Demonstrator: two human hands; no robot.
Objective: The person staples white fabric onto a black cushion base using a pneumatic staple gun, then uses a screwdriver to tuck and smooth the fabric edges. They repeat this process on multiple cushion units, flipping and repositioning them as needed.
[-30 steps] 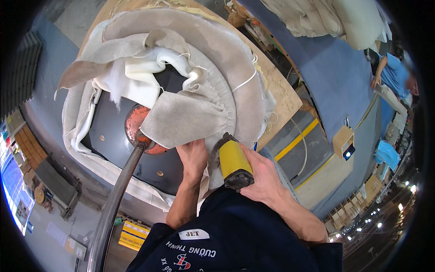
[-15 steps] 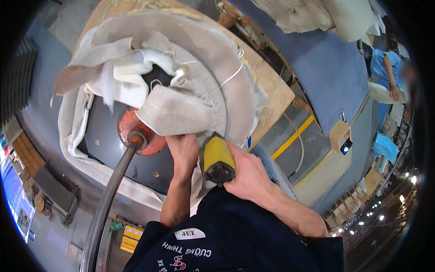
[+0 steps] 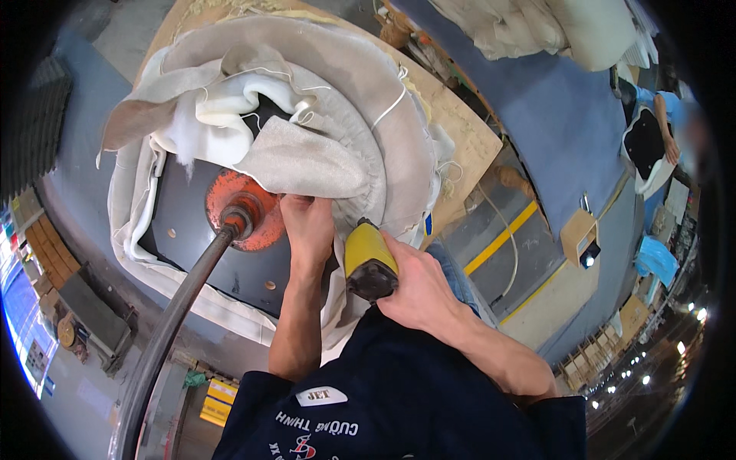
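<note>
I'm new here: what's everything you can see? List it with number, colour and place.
Cushion: 1, beige, centre
Flap: 1, beige, by left hand
Padding: count unclear, white, inside cushion
Panel: 1, black, inside cushion
Disc: 1, orange, on panel
Bar: 1, dark, disc to lower left
Tool: 1, yellow and black, in right hand
Board: 1, tan, under cushion
Table: 1, blue-grey, upper right
Box: 1, tan, right
Sheet: 1, bright blue, far right
Co-worker: 1, blue top, far right
Edge clutter: too small to count
Shirt: 1, dark blue, bottom
Hands: 2, bare, left at flap's edge, right around tool
</note>
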